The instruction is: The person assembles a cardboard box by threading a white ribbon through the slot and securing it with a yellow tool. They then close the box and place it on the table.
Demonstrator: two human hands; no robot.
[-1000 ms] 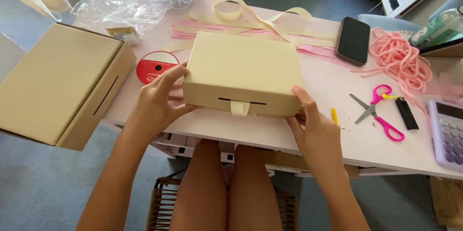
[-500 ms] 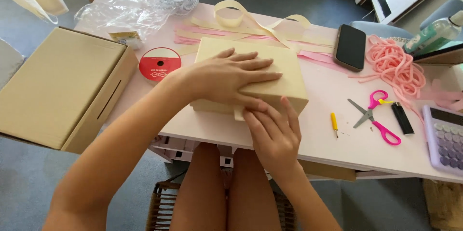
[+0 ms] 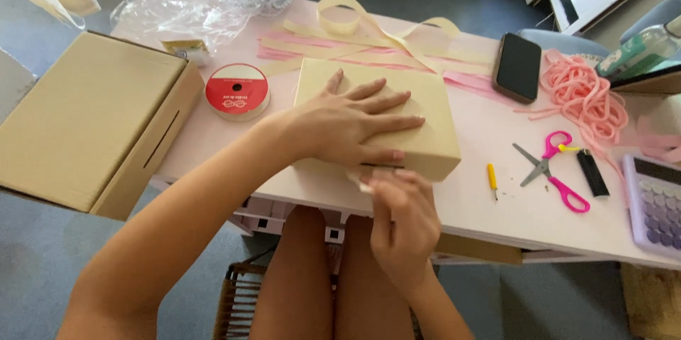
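Right now the step in hand looks like working the front tab of the cream box [image 3: 425, 109], which sits near the front edge of the pink table [image 3: 496, 205]. Left of the box a big cardboard carton [image 3: 85, 120] overhangs the table edge. The box is pressed flat from above by the left hand [image 3: 347, 123], fingers spread, nothing grasped. Just below the box's front face, the small cream tab [image 3: 363, 182] is pinched by the right hand [image 3: 404, 223]. Left of the box lies a red ribbon spool [image 3: 237, 89]; behind it, cream ribbon [image 3: 340, 17]; to its right, pink scissors [image 3: 557, 170]. Next move likely calls for steady downward pressure while the tab is pulled or tucked.
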